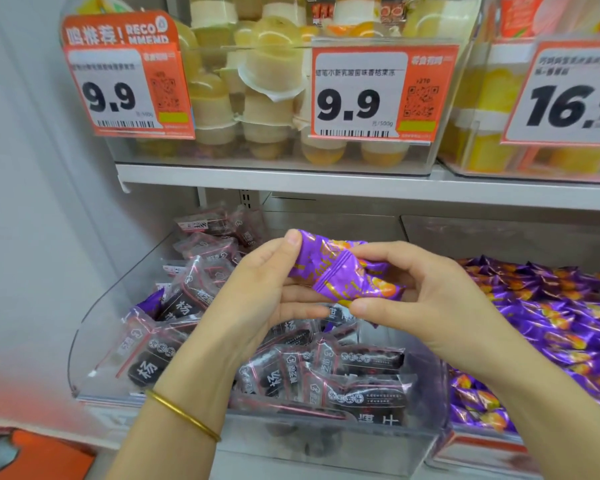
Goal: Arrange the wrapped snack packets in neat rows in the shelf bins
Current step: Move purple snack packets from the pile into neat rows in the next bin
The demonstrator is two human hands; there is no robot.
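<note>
Under the shelf, we hold purple packets above the left bin, which is heaped with dark packets. The right bin, just beside it, carries a purple pile cut off at the frame edge. Open room shows behind both heaps. Our left hand pinches the packets' left end, our right hand grips their right end. Both hide the dark packets beneath. A bangle circles our left wrist.

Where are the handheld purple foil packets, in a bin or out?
Out. The left hand and right hand hold the purple foil packets above the clear plastic bin of dark packets.
</note>
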